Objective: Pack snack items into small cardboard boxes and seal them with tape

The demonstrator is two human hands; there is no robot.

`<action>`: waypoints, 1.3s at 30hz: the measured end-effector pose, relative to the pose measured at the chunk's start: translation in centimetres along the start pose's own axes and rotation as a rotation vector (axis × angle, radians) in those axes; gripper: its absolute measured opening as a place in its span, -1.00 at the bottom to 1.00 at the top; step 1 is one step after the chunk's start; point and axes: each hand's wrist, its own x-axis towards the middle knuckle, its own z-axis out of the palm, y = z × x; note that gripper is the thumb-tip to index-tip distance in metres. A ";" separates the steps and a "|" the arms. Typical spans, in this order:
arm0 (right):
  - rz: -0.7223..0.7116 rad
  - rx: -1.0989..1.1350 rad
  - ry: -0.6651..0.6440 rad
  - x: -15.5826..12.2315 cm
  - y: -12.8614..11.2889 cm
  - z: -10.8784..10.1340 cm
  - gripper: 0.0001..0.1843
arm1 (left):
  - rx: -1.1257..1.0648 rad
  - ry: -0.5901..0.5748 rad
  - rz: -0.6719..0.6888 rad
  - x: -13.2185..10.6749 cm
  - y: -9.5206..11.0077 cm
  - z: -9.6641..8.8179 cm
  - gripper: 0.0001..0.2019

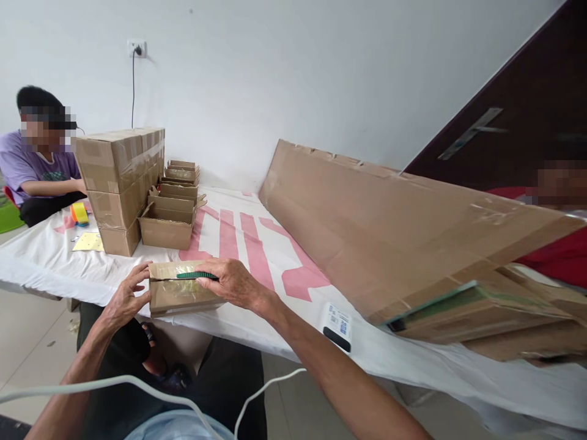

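Note:
A small taped cardboard box (183, 299) lies near the front edge of the cloth-covered table. Clear tape shines along the seam on its top. My left hand (126, 297) grips the box's left end, with fingers at the upper corner and the thumb lower down on the near side. My right hand (232, 280) is closed around a green-handled utility knife (195, 275). The knife lies over the top of the box, pointing left along the seam; its blade tip is too small to make out clearly.
Stacked sealed boxes (123, 189) and several open boxes (167, 226) stand at the back left. Yellow tape (79, 213) lies beyond. A tall cardboard sheet (367, 226) leans at right, near a white device (337, 327). People sit at left (41, 165) and far right. A white cable (123, 380) crosses below.

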 end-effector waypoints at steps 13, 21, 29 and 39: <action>-0.094 -0.466 -0.275 3.5 -1.4 -2.0 -0.74 | 0.033 0.004 -0.010 0.8 0.2 -0.2 -0.52; 0.010 -0.594 -0.258 1.7 4.1 -5.0 -0.86 | 0.012 0.001 -0.034 1.3 -0.5 -0.9 -0.51; 0.027 -0.271 -0.038 -1.6 7.8 -6.9 -0.79 | -0.002 0.007 -0.019 1.9 -1.1 -0.9 -0.48; 0.547 -0.219 0.361 -9.2 15.7 5.9 -0.62 | 0.000 0.001 0.015 2.9 -0.9 -1.2 -0.41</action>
